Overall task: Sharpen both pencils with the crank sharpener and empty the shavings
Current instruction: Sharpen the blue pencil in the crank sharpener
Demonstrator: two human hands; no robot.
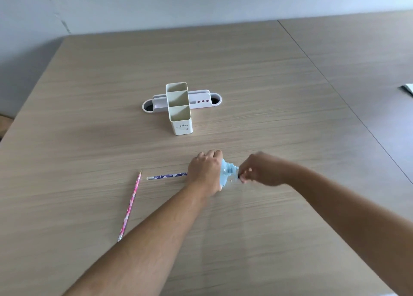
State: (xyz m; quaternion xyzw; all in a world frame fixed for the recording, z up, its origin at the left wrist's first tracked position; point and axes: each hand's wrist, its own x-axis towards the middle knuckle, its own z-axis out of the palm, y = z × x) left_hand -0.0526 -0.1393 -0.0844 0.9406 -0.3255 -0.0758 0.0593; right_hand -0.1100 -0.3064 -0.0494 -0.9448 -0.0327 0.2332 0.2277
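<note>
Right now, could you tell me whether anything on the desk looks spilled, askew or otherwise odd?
Nothing stands out. The pink pencil lies loose on the table, apart from the blue pencil, which runs into the sharpener under the left hand. The right hand is at the crank. No shavings are visible.

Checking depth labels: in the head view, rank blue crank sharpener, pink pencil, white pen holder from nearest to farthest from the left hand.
1. Light blue plastic crank sharpener: under the left hand, gripped.
2. Pink patterned pencil: lying on the wooden table, off to the hand's left.
3. White three-compartment pen holder: upright, farther back toward the wall.
</note>
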